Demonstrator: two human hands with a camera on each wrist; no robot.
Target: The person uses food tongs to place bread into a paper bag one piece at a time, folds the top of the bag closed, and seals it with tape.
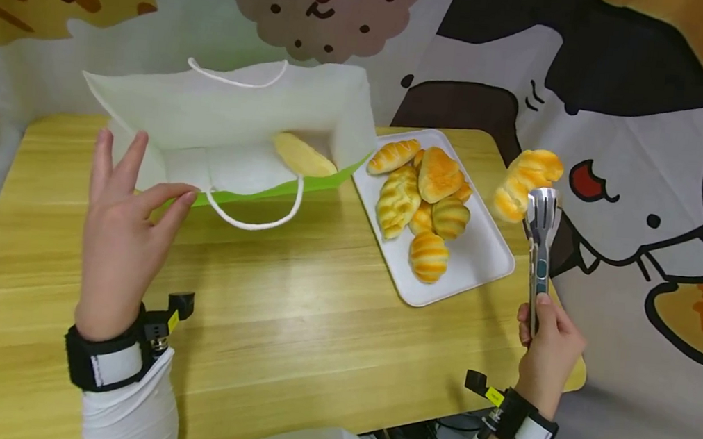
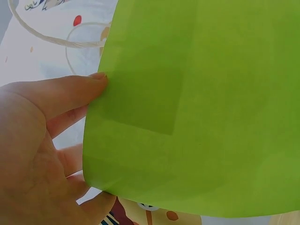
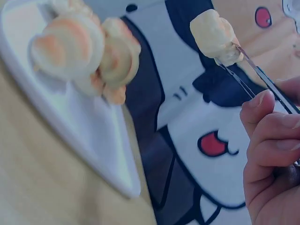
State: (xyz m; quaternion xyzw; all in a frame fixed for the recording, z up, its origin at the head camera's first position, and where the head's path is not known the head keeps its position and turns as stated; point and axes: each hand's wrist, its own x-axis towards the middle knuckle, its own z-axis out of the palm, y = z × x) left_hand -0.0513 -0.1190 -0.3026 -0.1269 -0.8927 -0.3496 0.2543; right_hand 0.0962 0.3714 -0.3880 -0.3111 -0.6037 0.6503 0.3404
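The fingers of the right hand [image 1: 550,345] are curled around metal tongs [image 1: 539,243], whose tips grip a golden bread roll [image 1: 527,182] in the air, beyond those fingers. At the left hand [image 1: 123,241], thumb and forefinger pinch the near rim of a paper bag [image 1: 179,110], while two other fingers stretch straight out. The bag, green outside and white inside, gapes upward to the right of these fingers; a white handle [image 1: 257,226] loops from its near rim just right of the pinch, and a pale loaf [image 1: 303,154] lies inside, toward the right end. Between the two hands, ahead and to the left of the right fingers, a white tray [image 1: 480,258] bears a pile of breads [image 1: 438,178] beside the bag. Below the fingers spreads the wood-toned desk [image 1: 293,312]; past them hangs a cloth [image 1: 634,146] printed with cartoon faces.
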